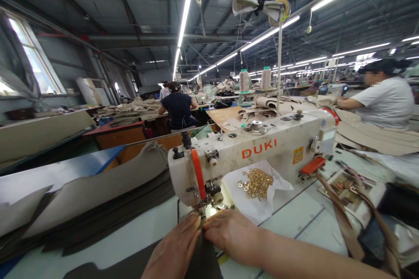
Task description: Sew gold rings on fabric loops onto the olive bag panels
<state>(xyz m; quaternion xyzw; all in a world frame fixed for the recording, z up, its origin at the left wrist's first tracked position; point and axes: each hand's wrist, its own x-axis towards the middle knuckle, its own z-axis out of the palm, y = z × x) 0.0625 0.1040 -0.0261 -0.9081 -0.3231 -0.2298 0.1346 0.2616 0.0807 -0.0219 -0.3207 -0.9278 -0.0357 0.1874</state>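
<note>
A white sewing machine [229, 152] marked DUKI stands in front of me, with a lit spot by its needle. Under the needle area lies a dark grey-green fabric piece [203, 259], which runs back toward me. My left hand [176, 246] presses on it from the left, fingers together and fingertips close to the presser foot. From the right my right hand [234, 235] grips the fabric's edge with curled fingers. The needle and the exact stitching point are mostly hidden by my fingertips. Small gold metal rings [257, 183] lie on a white sheet [242, 209] behind my right hand.
Stacked dark and grey panels [131, 192] lie to the left. On the right are a tray of small parts [353, 192] and hanging brown straps [340, 222]. A bobbin [257, 125] sits atop the machine. One co-worker [386, 96] sits right, another [176, 107] ahead.
</note>
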